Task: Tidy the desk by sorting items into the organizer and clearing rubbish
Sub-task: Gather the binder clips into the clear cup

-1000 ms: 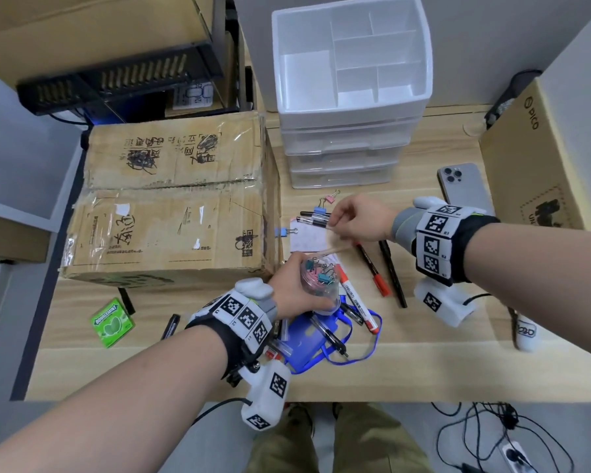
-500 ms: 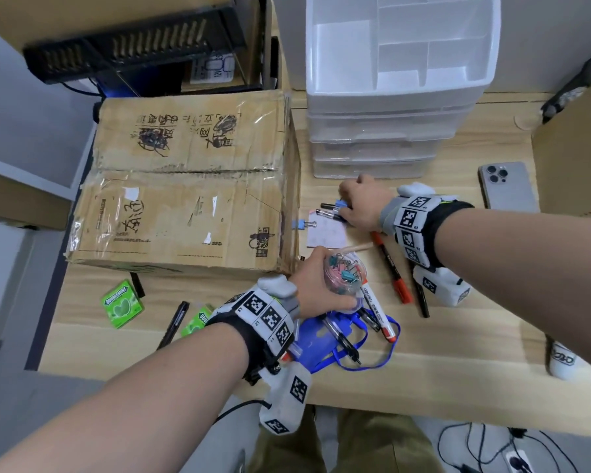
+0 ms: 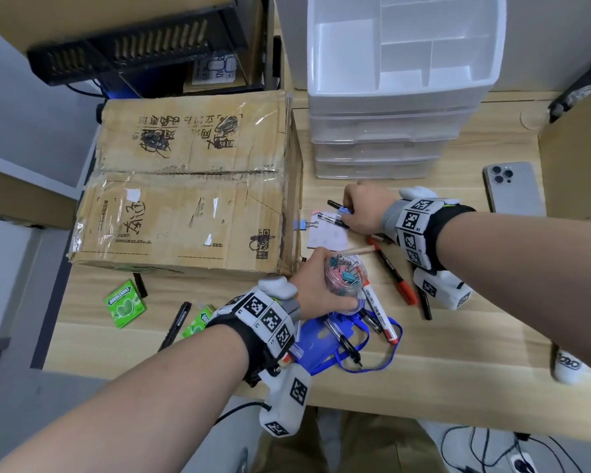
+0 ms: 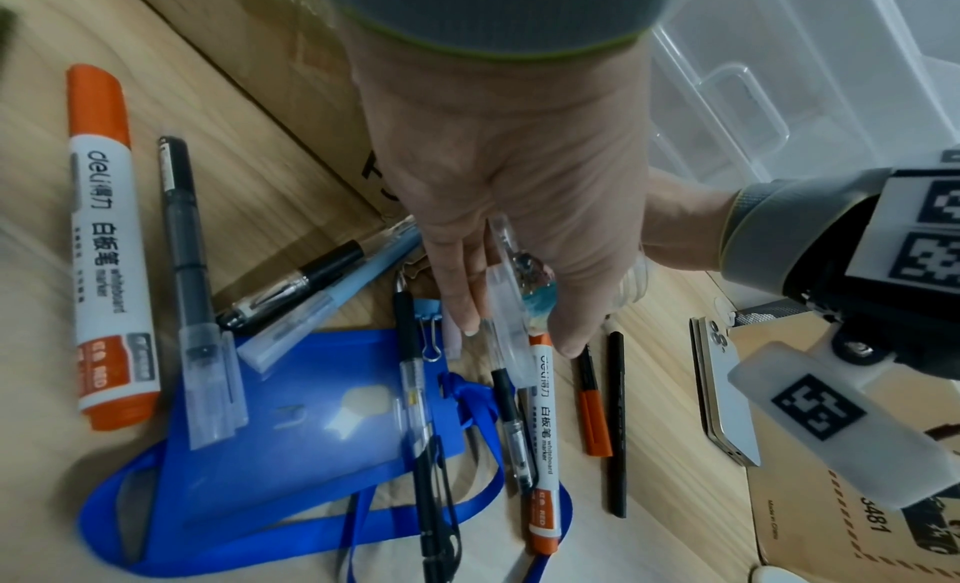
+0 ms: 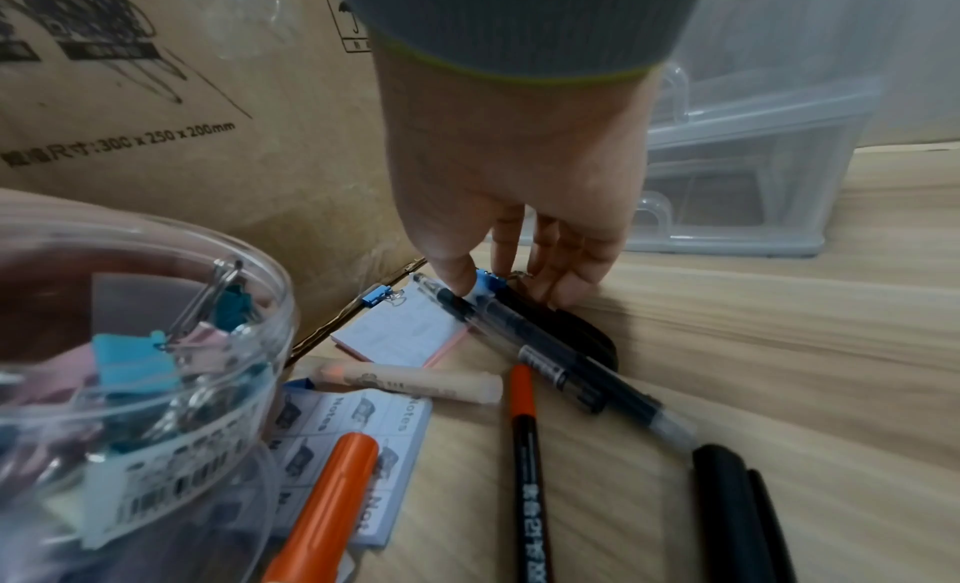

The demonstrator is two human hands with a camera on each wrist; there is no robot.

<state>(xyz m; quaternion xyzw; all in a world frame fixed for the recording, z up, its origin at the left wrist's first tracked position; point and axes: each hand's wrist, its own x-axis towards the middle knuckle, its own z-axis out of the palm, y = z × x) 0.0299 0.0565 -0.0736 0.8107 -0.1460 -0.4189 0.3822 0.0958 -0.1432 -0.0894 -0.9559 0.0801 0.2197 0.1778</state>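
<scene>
My left hand [image 3: 335, 285] grips a clear round jar [image 3: 347, 278] of coloured binder clips just above the desk; in the right wrist view the jar [image 5: 129, 345] fills the lower left. My right hand [image 3: 348, 213] reaches down in front of the white drawer organizer [image 3: 400, 97]. Its thumb and forefinger pinch a blue binder clip [image 5: 487, 283] that lies on two black pens [image 5: 545, 345]. A second blue clip [image 3: 301, 224] lies at the corner of a small notepad [image 3: 328, 237]. Under my left hand [image 4: 519, 222] are pens, red markers [image 4: 104, 243] and a blue badge holder [image 4: 311, 407] with a lanyard.
A large cardboard box [image 3: 185, 186] fills the desk's left half. Two green gum packs [image 3: 125, 303] and a black pen [image 3: 174, 326] lie before it. A phone [image 3: 512, 189] lies face down at the right beside another carton [image 3: 577, 158]. Red and black markers [image 3: 394, 274] lie below my right wrist.
My right hand has moved forward and down onto the blue clip on the pens. My left hand keeps hold of the jar. The view has shifted closer to the organizer.
</scene>
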